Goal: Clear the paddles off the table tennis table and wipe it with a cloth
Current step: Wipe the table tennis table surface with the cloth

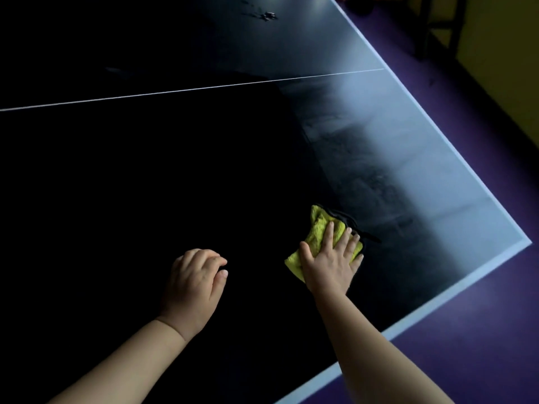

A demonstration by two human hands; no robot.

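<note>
The dark table tennis table [145, 176] fills most of the head view, with a thin white centre line [189, 90] across it. My right hand [331, 262] lies flat, fingers spread, pressing a crumpled yellow-green cloth [319, 228] onto the surface near the table's right corner. My left hand [195, 282] rests on the tabletop to the left of the cloth, fingers curled, holding nothing. No paddle shows on the table.
The table's white edge [437, 135] runs down the right side to a corner [529, 243]. Beyond it lies purple floor [481, 330]. Dark furniture legs [437, 27] stand at the top right by a yellow wall. A small smudge [267, 16] marks the far half.
</note>
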